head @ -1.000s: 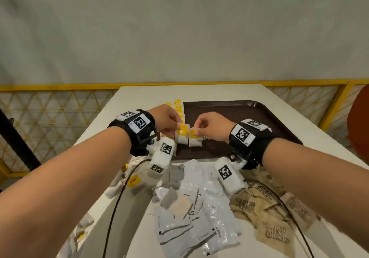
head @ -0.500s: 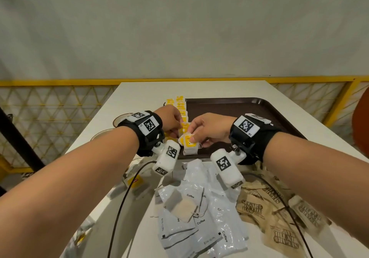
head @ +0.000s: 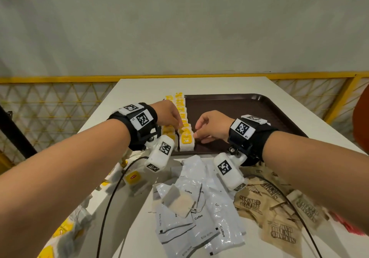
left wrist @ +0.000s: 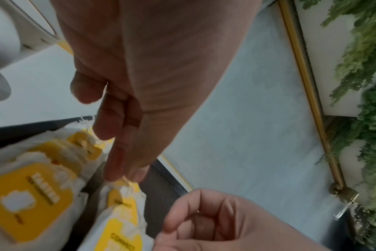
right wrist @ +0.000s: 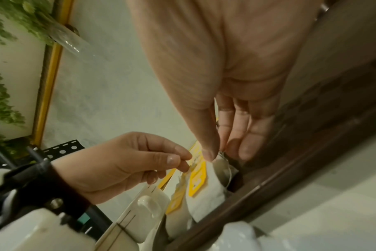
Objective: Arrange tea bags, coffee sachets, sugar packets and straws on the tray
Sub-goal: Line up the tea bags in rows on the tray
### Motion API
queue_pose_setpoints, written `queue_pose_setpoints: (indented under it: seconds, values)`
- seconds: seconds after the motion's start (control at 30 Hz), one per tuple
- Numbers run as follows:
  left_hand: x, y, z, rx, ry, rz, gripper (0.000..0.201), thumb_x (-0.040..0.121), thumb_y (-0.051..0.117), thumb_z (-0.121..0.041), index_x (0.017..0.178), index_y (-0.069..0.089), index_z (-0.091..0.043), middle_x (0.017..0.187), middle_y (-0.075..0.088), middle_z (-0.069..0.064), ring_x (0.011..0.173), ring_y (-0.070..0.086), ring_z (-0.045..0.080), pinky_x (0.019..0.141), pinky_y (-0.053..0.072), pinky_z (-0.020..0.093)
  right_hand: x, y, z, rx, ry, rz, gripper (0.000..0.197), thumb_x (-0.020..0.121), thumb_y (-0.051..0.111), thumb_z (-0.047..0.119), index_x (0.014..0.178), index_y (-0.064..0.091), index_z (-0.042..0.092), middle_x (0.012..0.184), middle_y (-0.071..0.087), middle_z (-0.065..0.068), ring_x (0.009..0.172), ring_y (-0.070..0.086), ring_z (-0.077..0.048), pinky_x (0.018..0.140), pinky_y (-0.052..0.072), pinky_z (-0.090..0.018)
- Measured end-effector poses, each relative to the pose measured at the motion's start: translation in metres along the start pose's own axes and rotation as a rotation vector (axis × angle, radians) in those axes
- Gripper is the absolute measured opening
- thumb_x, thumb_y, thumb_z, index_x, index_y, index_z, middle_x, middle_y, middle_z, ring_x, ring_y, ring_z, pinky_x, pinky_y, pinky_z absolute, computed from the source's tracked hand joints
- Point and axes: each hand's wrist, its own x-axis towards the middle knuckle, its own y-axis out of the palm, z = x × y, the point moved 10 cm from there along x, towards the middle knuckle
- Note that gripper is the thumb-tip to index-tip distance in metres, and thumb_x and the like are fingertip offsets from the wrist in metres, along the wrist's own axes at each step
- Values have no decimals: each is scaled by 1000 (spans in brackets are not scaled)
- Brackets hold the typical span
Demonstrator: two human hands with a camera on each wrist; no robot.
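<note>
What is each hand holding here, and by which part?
Both hands pinch the nearest tea bag on the tray: left hand at its top left corner, right hand at its top right corner.

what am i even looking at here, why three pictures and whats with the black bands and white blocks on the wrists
There is no machine here: a person is setting out drink supplies, and three cameras record it. The wide picture comes from a camera on the head. The black bands hold small white cameras under each wrist, and those give the two close-ups looking along the fingers.

On the white table lies a dark brown tray with two rows of yellow-tagged tea bags along its left side. Nearer the person, off the tray, lie white coffee sachets and brown sugar packets.

The left hand and the right hand both pinch the nearest tea bag at its top, settling it into the row.
</note>
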Motion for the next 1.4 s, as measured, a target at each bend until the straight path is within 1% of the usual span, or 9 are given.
queue_pose_setpoints:
  seconds: [0.1, 0.23, 0.4, 0.6, 0.73, 0.93, 1.17, 1.27, 1.4]
  values:
    - [3, 5, -3, 40, 4, 9, 17, 84, 70, -21, 99, 75, -14, 96, 69, -2, 81, 56, 5, 79, 43, 22, -3, 5, 0, -1, 17, 44, 21, 80, 72, -2, 73, 55, 7, 74, 62, -15, 67, 64, -19, 78, 58, -38]
    - [7, 6, 0, 99, -49, -10, 19, 85, 70, -23, 96, 75, -9, 101, 71, 4, 88, 60, 13, 82, 48, 26, -2, 10, 0, -26, 32, 40, 26, 76, 79, 6, 68, 54, 10, 60, 61, -7, 66, 64, -18, 73, 59, -34]
    - [10, 12, 4, 131, -92, 62, 26, 82, 72, -30, 97, 75, -9, 105, 71, 6, 101, 64, 21, 90, 52, 35, -3, 14, 5, -183, -8, 27, 27, 75, 78, 1, 69, 54, 13, 72, 58, -9, 68, 58, -19, 65, 56, -29]
    - [8, 9, -10, 142, -34, 45, 16, 84, 70, -20, 98, 71, -12, 104, 67, 1, 94, 59, 14, 84, 48, 26, -1, 4, 10, -195, -27, -13, 26, 75, 76, -4, 76, 57, 13, 70, 58, -7, 76, 59, -26, 84, 54, -44]
    - [10, 2, -14, 118, -7, 18, 12, 84, 70, -16, 96, 71, -13, 91, 60, -5, 86, 52, 8, 64, 41, 15, -1, 11, 1, -57, 9, 40, 24, 76, 72, -11, 82, 58, 7, 78, 60, -14, 83, 64, -31, 85, 56, -47]
    - [13, 7, -6, 154, -26, 32, 14, 84, 69, -10, 98, 71, -11, 86, 56, -5, 85, 51, 10, 76, 41, 23, 6, 14, 0, -20, 25, 14, 26, 77, 71, -10, 78, 54, 9, 73, 58, -12, 73, 62, -25, 76, 58, -41]
    - [13, -7, 3, 59, -45, -86, 4, 81, 72, -15, 82, 69, -15, 87, 62, -2, 84, 55, 11, 68, 44, 20, 12, 16, 1, 16, -2, -44, 28, 75, 72, -12, 76, 52, 7, 70, 59, -13, 57, 64, -23, 63, 60, -33]
    - [10, -13, 8, 47, -64, -92, 9, 81, 73, -20, 85, 72, -12, 89, 65, 1, 84, 56, 13, 66, 44, 19, 11, 14, 1, 31, 5, -54, 31, 74, 73, -12, 74, 49, 8, 72, 60, -14, 60, 66, -26, 64, 60, -34]
    - [8, -3, 14, 79, -110, 8, 28, 78, 75, -35, 94, 74, -13, 95, 68, 1, 89, 59, 15, 77, 47, 27, 4, 9, 3, 36, -5, -51, 26, 75, 72, -12, 66, 54, 5, 74, 61, -17, 73, 66, -30, 76, 59, -40]
